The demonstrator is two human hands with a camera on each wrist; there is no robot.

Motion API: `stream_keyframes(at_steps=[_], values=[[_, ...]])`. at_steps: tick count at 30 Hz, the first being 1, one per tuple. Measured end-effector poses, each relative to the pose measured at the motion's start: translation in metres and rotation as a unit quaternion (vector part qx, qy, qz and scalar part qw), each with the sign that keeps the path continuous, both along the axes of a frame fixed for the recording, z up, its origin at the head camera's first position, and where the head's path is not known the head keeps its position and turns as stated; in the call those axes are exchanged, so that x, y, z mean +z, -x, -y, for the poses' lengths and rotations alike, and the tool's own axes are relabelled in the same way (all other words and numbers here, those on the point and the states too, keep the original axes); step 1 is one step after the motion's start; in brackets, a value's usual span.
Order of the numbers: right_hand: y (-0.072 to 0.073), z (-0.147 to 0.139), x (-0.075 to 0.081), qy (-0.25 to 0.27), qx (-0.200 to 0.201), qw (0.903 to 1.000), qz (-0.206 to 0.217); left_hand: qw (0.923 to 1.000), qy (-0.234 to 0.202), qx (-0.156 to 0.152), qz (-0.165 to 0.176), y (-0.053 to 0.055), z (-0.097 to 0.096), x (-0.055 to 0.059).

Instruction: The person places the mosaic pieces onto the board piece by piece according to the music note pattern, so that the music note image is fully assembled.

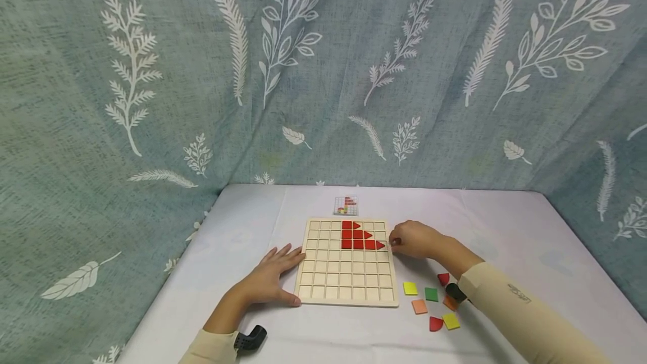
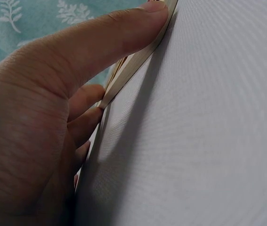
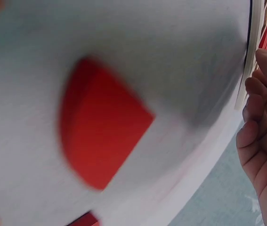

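Note:
A square wooden grid board [image 1: 345,277] lies on the white cloth, with several red tiles [image 1: 358,244] set in three rows at its upper right, each row ending in a pointed piece. My left hand [image 1: 270,277] is spread along the board's left side. In the left wrist view, its thumb [image 2: 138,28] and fingertips touch the pale wooden edge. At the board's upper right edge is my right hand [image 1: 415,239]. Its loosely bent fingers [image 3: 253,108] show right at the wooden rim in the right wrist view, with no loose tile visible between them.
Loose yellow [image 1: 410,289], green [image 1: 431,294], orange [image 1: 419,306] and red [image 1: 436,324] tiles lie to the right of the board, some beside my right forearm. A small pattern card [image 1: 346,205] stands behind the board. Patterned blue-green fabric [image 1: 323,72] hangs beyond the table.

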State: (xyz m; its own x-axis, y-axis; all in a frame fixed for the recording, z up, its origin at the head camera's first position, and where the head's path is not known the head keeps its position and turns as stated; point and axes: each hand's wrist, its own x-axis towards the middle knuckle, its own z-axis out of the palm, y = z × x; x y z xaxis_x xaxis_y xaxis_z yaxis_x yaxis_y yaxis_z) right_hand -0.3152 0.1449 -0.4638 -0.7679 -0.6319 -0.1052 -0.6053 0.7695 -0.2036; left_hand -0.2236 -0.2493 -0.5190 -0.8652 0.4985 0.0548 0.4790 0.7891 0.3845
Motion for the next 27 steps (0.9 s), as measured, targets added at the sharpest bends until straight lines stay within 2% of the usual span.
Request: stream_keyframes(at_steps=[6, 22, 27], values=[[-0.008, -0.014, 0.002, -0.008, -0.033, 0.9994, 0.008, 0.9999, 0.002, 0.006, 0.01, 0.0, 0.0, 0.0], [-0.03, -0.055, 0.013, 0.034, -0.059, 0.9976, 0.008, 1.0, 0.0, 0.002, 0.002, 0.0, 0.0, 0.0], [-0.038, -0.068, 0.013, 0.056, -0.088, 0.9943, 0.022, 1.0, 0.001, 0.003, -0.001, 0.0, 0.001, -0.001]])
